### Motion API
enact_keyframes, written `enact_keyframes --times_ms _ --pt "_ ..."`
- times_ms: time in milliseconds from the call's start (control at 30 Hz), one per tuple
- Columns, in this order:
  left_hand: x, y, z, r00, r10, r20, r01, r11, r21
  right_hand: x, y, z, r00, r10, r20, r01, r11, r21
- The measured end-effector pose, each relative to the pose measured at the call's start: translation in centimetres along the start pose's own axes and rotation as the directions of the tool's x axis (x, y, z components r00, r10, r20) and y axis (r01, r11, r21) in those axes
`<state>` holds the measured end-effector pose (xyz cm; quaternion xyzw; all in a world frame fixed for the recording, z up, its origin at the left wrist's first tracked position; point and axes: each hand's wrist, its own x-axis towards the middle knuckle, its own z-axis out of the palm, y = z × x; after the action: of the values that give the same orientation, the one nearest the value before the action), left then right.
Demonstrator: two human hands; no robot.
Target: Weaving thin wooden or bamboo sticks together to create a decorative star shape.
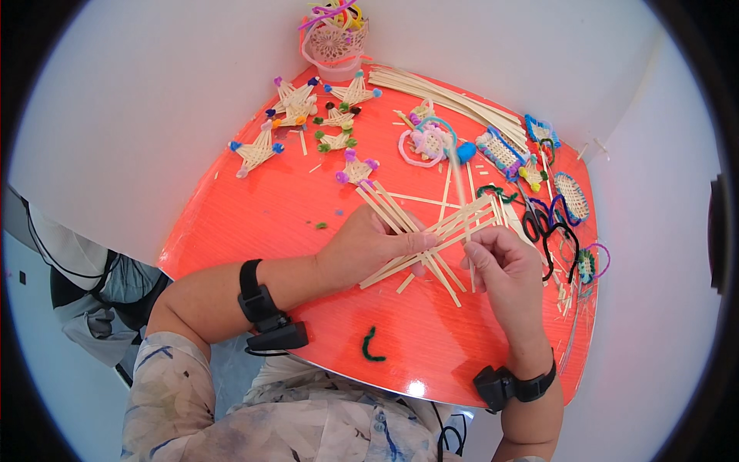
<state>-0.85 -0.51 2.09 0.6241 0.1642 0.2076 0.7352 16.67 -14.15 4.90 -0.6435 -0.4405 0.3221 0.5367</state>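
Thumb on top, my left hand [377,240] pinches a bundle of flat pale bamboo strips [445,271] where they cross in an open X-shaped lattice. The fingers beneath the crossing are partly hidden. My right hand [504,266] is closed, with thumb and fingertips on a single bamboo strip [459,181]. That strip stands nearly upright at the right side of the lattice, its upper part smeared by motion. Just beyond my left hand lies a woven star with purple fuzzy tips [356,169]. Black-handled scissors [533,222] rest right of my right hand.
Several woven stars [256,151] lie at the far left of the red table [231,223]. A pink basket of pipe cleaners [336,46] stands in the back corner. Long loose strips [454,98] line the back edge. A green pipe-cleaner piece [371,345] lies near the front. White walls enclose the back and right.
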Motion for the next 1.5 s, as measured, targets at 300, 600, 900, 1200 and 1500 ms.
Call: enact_keyframes --times_ms 300,600,900,1200,1500 --pt "0.3 -0.1 0.1 0.993 -0.12 -0.001 0.12 0.993 0.006 -0.3 -0.3 -0.1 0.995 -0.066 0.073 0.085 0.95 -0.299" --pt "0.6 -0.8 -0.9 0.991 -0.115 0.061 0.112 0.992 0.059 0.1 -0.1 0.0 0.998 0.0 0.067 0.017 0.967 -0.254" --pt "0.4 -0.6 -0.7 0.986 -0.158 0.058 0.157 0.987 0.013 0.0 -0.1 0.1 0.987 -0.067 0.148 0.105 0.958 -0.266" --pt "0.4 -0.7 -0.4 0.983 -0.171 0.06 0.176 0.981 -0.085 -0.1 -0.3 0.4 0.994 0.013 0.111 0.01 0.979 -0.202" --pt "0.4 0.1 -0.4 0.978 -0.192 0.076 0.198 0.978 -0.073 0.0 1.0 0.5 0.991 0.058 0.123 -0.042 0.991 -0.129"
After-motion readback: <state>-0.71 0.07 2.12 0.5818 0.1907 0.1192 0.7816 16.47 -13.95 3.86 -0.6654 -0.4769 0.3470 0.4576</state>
